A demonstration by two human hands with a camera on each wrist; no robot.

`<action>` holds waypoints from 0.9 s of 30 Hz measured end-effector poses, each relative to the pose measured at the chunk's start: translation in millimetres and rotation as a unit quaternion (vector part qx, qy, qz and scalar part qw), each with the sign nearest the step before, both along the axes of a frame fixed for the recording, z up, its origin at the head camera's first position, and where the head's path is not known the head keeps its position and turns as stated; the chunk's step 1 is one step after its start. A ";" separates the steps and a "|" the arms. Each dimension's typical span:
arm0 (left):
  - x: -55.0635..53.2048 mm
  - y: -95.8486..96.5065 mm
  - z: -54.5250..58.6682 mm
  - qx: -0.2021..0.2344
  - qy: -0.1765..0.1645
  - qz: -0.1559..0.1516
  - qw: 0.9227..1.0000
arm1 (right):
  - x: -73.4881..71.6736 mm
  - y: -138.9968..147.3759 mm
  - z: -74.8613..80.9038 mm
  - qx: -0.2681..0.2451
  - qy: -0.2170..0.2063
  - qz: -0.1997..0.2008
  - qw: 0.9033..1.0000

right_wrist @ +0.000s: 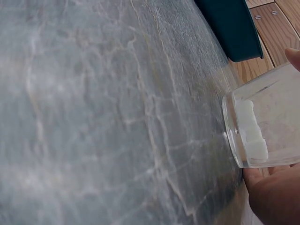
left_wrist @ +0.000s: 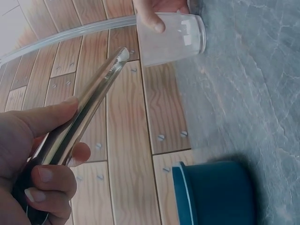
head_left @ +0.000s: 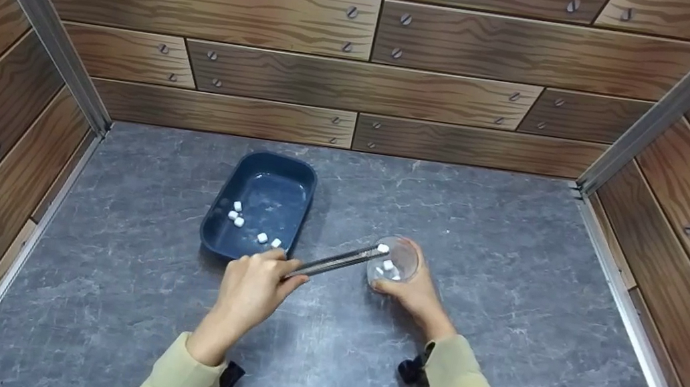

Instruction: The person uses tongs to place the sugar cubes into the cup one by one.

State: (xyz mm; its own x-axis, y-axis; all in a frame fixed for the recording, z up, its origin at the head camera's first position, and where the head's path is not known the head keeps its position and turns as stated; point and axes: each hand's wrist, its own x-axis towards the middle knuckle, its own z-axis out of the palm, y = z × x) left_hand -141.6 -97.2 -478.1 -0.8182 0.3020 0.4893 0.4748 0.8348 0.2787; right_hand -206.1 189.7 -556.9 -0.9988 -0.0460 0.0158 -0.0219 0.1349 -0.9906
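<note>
Metal tongs (head_left: 339,261) are gripped in my left hand (head_left: 252,288), their tips pinching a small white cube (head_left: 383,248) over the mouth of a clear cup (head_left: 404,259). In the left wrist view, the tongs (left_wrist: 86,110) point up toward the cup (left_wrist: 164,40), thumb on one side and fingers curled on the other. My right hand (head_left: 415,291) holds the cup around its side. Several white pieces (right_wrist: 251,129) lie at the cup's bottom in the right wrist view. A blue tray (head_left: 216,244) beyond my left hand contains several more white cubes (head_left: 236,215).
The floor is a grey marbled surface (head_left: 505,256). Wood-patterned walls (head_left: 280,76) stand at the back and both sides, with metal strips (head_left: 648,344) along the edges. Dark camera mounts (head_left: 411,369) sit at the wrists.
</note>
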 end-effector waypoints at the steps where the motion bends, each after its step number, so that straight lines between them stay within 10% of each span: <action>1: 0.0 0.7 -0.3 -0.003 0.001 0.000 1.000 | -2.3 0.7 -4.9 0.000 0.002 -0.002 1.000; 5: -1.3 1.4 -2.6 -0.003 -0.014 -0.001 1.000 | -11.8 3.8 -25.2 -0.003 0.007 -0.009 1.000; 27: 1.0 -49.5 -9.1 0.061 -0.035 0.097 0.993 | -10.8 5.7 -23.9 0.009 -0.004 -0.007 1.000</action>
